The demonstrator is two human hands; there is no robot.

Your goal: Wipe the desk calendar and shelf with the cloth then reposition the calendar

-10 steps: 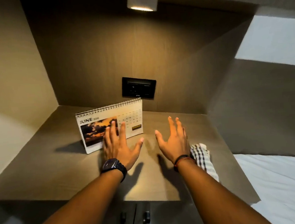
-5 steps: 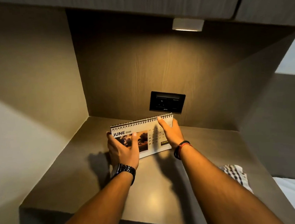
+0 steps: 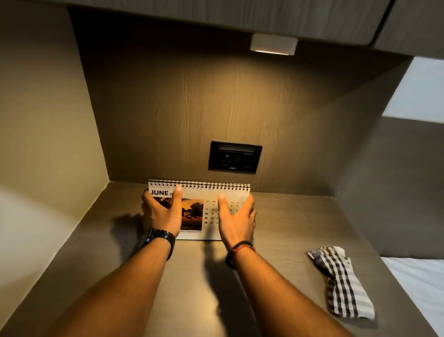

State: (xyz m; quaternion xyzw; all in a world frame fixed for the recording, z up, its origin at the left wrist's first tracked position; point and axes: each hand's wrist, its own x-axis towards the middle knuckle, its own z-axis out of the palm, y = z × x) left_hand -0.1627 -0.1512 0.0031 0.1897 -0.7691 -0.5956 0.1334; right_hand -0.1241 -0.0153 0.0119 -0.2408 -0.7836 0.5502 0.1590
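White calendar (image 3: 213, 209), long axis left-right, faces the person, gripped by left hand (image 3: 163, 215) and right hand (image 3: 237, 220).

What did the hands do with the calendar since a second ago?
Both hands went from hovering open to gripping the desk calendar: left hand on its left side, right hand on its right. It now sits farther back, squarer to the wall. The checked cloth stays on the shelf, untouched.
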